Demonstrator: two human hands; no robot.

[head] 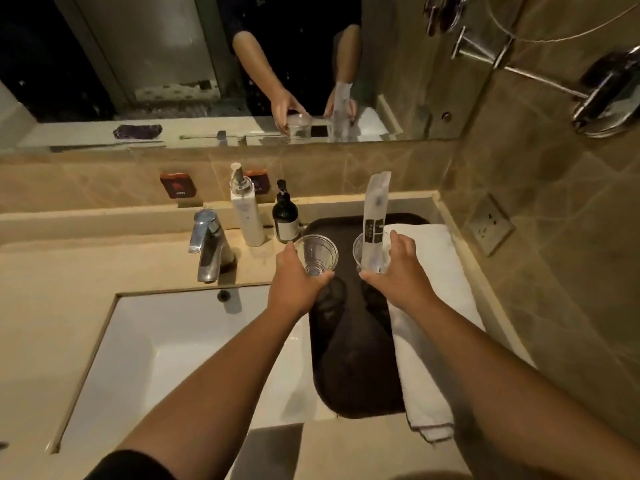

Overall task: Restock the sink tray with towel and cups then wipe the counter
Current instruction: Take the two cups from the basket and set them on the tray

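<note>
A dark tray lies on the counter to the right of the sink. A folded white towel rests along the tray's right side. My left hand grips a clear plastic cup over the tray's far left part. My right hand grips a second clear cup, which has a long wrapped packet standing upright in it. Both cups are upright and close together above the tray's far end. Whether they touch the tray cannot be told.
A white basin and chrome tap lie to the left. A white pump bottle and a dark pump bottle stand behind the tray. A mirror fills the back wall; a tiled wall with a socket is on the right.
</note>
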